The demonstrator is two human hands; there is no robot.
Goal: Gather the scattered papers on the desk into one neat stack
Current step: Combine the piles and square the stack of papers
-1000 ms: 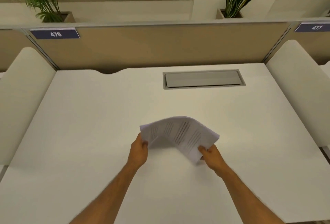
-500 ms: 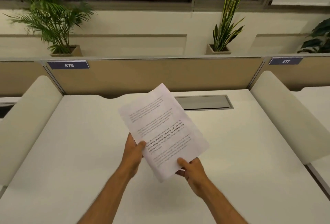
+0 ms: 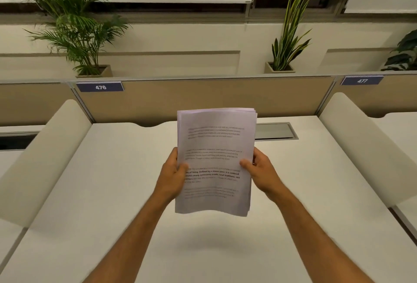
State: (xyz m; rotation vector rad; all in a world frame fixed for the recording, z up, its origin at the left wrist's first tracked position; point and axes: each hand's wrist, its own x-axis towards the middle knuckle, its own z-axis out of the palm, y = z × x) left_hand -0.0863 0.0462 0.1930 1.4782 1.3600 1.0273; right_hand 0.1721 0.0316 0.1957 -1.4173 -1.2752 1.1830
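A stack of white printed papers (image 3: 215,142) is held upright in the air above the white desk (image 3: 112,192), its printed side facing me. My left hand (image 3: 172,175) grips the stack's left edge with the thumb on the front. My right hand (image 3: 259,173) grips the right edge the same way. The sheets' top edges are slightly uneven. No loose papers show on the desk.
A grey cable hatch (image 3: 275,131) is set into the desk behind the papers. White side dividers (image 3: 45,154) (image 3: 361,147) flank the desk and a tan partition (image 3: 203,97) closes the back. Potted plants (image 3: 74,34) (image 3: 286,41) stand on the ledge beyond.
Both hands lifted the bent papers off the desk, raised them and turned the tilted stack upright and square. The camera view tilted upward.
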